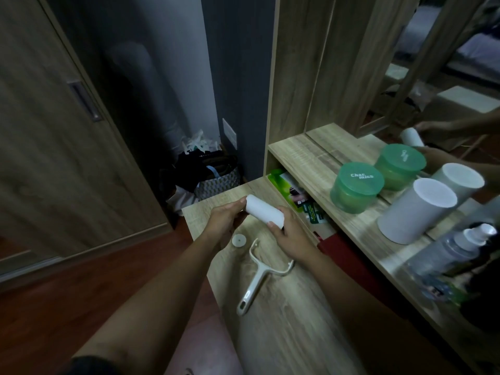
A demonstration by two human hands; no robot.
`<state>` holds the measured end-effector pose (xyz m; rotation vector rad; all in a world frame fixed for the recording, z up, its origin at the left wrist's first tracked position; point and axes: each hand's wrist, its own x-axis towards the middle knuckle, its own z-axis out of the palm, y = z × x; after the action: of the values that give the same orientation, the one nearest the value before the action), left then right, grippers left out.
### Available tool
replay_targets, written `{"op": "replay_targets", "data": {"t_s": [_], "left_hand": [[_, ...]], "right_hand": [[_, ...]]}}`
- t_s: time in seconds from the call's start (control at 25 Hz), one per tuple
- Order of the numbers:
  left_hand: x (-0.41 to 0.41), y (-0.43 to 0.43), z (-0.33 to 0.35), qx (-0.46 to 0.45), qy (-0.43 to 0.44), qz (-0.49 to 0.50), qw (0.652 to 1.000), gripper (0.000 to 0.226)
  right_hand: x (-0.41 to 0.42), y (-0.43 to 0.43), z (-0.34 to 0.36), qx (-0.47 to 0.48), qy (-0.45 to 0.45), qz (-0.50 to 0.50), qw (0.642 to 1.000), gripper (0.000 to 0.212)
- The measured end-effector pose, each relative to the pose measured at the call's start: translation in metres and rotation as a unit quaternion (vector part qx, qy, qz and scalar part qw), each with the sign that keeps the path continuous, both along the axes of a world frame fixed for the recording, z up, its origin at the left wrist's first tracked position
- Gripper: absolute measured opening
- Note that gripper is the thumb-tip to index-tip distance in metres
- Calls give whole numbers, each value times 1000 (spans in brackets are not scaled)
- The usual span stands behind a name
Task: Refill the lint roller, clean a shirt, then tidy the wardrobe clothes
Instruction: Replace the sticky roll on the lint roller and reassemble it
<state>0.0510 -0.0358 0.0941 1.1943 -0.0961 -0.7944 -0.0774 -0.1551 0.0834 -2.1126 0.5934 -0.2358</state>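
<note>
both hands (224, 217) (289, 234) gripping refill roll (263, 211), handle (259, 277) lying bare on desk (297, 320), so refill w/ shirt & wardrobe still pending

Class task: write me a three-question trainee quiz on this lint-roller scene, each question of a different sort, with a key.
1. True or false: the left hand and the right hand both hold the roll.
2. Where does the handle lie? A) on the desk, nearer the person than the hands; B) in the open drawer; C) on the floor.
3. Fill in: the jar nearest the roll has a ____ lid.
Key: 1 true; 2 A; 3 green.
</note>
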Motion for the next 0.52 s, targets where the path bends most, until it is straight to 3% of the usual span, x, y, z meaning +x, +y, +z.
{"op": "replay_targets", "data": {"t_s": [0.2, 0.36, 0.44, 0.52], "left_hand": [[-1, 3, -6, 16, -42, -33, 998, 33], [14, 11, -15, 44, -54, 39, 997, 31], [27, 18, -20, 41, -43, 81, 995, 26], [40, 24, -25, 49, -33, 102, 993, 21]], "right_hand": [[12, 11, -1, 34, -8, 8, 999, 52], [23, 13, -18, 117, 8, 50, 992, 78], [33, 10, -29, 56, 59, 45, 996, 81], [49, 9, -38, -73, 101, 63, 990, 65]]}}
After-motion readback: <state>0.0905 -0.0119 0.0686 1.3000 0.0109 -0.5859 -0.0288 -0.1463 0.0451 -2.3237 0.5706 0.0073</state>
